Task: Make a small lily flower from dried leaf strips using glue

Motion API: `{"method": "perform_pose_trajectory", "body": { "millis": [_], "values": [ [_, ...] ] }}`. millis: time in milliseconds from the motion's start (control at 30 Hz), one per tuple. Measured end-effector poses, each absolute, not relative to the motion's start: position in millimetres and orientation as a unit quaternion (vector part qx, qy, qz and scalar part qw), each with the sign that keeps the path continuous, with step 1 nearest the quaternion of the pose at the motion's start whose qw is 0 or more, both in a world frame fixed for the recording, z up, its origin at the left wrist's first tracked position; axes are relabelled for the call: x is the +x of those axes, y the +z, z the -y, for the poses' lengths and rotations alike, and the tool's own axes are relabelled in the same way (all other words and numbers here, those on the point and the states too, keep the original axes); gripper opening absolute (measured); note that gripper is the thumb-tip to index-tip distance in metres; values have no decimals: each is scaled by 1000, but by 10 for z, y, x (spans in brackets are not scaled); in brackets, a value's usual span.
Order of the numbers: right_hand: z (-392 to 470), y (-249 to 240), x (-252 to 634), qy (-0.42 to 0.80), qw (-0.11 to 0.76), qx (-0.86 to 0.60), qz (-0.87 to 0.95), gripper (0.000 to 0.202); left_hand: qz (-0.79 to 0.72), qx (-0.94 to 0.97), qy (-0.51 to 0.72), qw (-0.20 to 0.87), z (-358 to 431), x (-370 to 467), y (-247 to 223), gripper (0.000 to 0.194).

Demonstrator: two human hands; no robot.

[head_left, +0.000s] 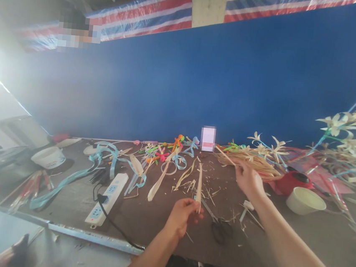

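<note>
Gripping one husk (199, 182) in left fingers (187, 203), one strip (226, 156) in right fingers (241, 170), well right of one white tub (47, 158) with unreadable print.

The pale strip (199, 184) looks papery; power strip (111, 198), smooth plastic; tabletop (72, 199), matt.

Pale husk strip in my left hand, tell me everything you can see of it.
The pale husk strip is cream-coloured, long and narrow, and looks like dried plant material. Your left hand pinches it near its lower end, where a short tip shows past the grip. The rest points away from you toward the blue panel, over the dark tabletop. Whether its far end touches the tabletop, I can't tell.
</note>
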State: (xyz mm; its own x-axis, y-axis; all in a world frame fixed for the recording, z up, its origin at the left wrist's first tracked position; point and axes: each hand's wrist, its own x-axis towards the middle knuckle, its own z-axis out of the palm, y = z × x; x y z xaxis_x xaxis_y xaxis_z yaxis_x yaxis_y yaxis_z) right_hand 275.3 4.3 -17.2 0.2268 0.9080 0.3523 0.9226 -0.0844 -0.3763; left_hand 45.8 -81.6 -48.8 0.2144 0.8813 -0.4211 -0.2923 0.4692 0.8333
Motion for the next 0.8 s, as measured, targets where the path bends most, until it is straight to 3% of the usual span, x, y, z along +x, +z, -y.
{"method": "perform_pose_trajectory", "body": {
  "millis": [133, 267, 333, 400, 467, 633, 800],
  "values": [
    [72, -404, 2721, 9, 227, -705, 671, 36, -474, 313, 413, 712, 730, 441, -519, 25],
    [307, -482, 2461, 5, 322, -667, 672, 34, -489, 329, 418, 691, 662, 482, -518, 25],
    [435, -462, 2271, 117, 387, -605, 686, 27, -498, 348, 417, 676, 663, 521, -521, 26],
    [541, -442, 2087, 285, 395, -542, 685, 23, -503, 371, 416, 661, 680, 564, -529, 26],
    [601, -445, 1953, 375, 405, -521, 651, 19, -499, 395, 419, 648, 699, 591, -536, 27],
    [574, -533, 1886, 491, 441, -502, 559, 26, -470, 424, 372, 679, 682, 524, -508, 32],
    [525, -588, 1894, 501, 443, -501, 549, 31, -471, 415, 348, 697, 624, 442, -492, 28]
  ]
}}
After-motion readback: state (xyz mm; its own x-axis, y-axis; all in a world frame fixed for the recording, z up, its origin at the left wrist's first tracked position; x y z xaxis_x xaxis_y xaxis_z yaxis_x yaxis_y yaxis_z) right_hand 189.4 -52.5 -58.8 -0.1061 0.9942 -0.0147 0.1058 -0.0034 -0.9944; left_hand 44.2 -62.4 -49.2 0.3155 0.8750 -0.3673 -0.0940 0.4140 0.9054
